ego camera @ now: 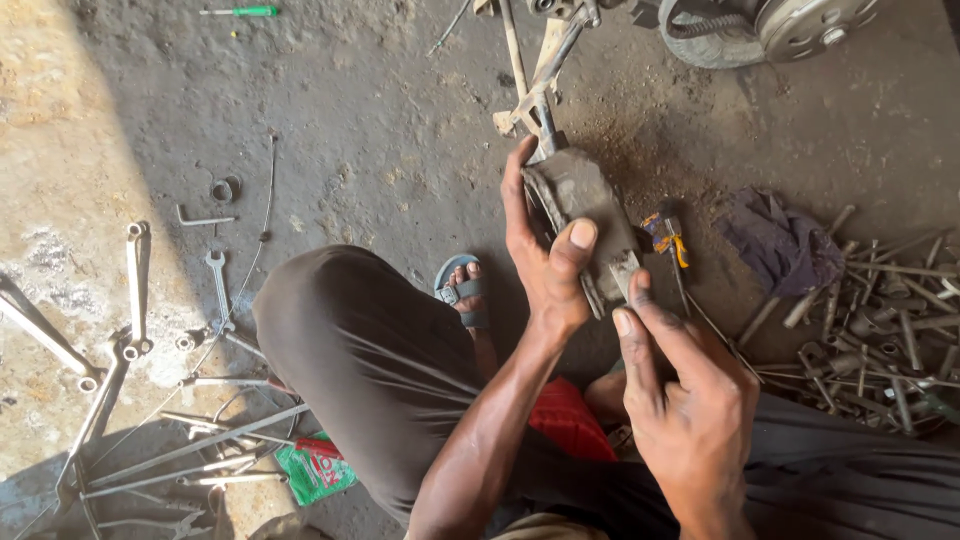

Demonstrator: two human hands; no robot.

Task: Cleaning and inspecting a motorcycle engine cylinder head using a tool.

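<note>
the left hand has its fingers wrapped around a grimy, blocky metal part held above the concrete floor; the right hand pinches its lower edge. it looks half-dismantled, perhaps. dull steel spanners and sockets lie scattered.

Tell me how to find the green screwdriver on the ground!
Start at the person's left hand, which grips a dirty grey metal part, then look far up and left across the bare concrete floor. Near the top edge lies the screwdriver, alone. Its bright green handle sets it apart from the grey spanners lower left.
</note>
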